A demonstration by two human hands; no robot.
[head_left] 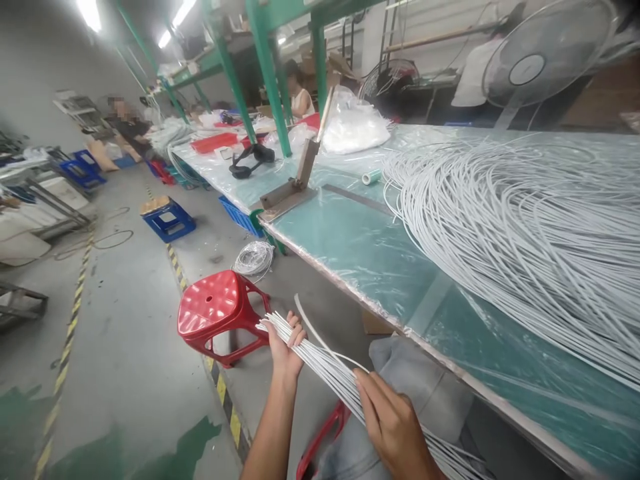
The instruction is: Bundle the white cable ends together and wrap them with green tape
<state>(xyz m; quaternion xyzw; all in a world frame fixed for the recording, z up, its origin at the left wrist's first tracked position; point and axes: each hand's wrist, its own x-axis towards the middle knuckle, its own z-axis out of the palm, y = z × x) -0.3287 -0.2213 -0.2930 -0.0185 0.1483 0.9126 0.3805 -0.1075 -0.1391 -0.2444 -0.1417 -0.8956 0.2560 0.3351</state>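
Observation:
A bundle of thin white wires [320, 363] runs across my lap, its cut ends pointing left. My left hand [283, 348] is closed round the bundle close to those ends. Further down the same bundle, my right hand [393, 427] has its fingers curled over the wires. One loose strand [310, 327] arcs up between the two hands. A large pile of the same white wire [540, 233] lies spread on the green table [360, 247] to my right.
A metal lever cutter [295, 187] is fixed at the table edge. A red plastic stool [216, 310] stands on the floor by my left hand, a coil of wire [254, 259] behind it. Other people sit far down the table. A fan [543, 57] stands behind.

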